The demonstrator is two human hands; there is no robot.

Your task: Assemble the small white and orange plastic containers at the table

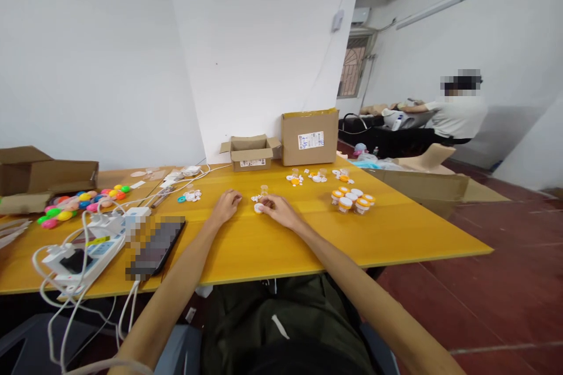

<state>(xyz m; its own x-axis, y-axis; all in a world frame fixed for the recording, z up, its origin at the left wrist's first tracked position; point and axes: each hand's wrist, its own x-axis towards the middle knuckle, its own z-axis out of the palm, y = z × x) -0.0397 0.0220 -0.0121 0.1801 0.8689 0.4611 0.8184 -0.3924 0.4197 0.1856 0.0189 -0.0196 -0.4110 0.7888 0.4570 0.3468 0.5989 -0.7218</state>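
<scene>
My right hand is closed, its thumb and fingertips on a small white round cap at the table's middle. My left hand rests on the table left of it, fingers curled together; whether they pinch anything is hidden. Between the hands lie small white plastic pieces, with a clear plastic cup just behind them. To the right stands a cluster of several small clear containers with white and orange tops. Farther back are loose piles of white and orange parts with clear cups.
An open small carton and a larger cardboard box stand at the back. On the left are a power strip with tangled cables, a phone, colourful plastic balls and a teal ring. A person sits far right.
</scene>
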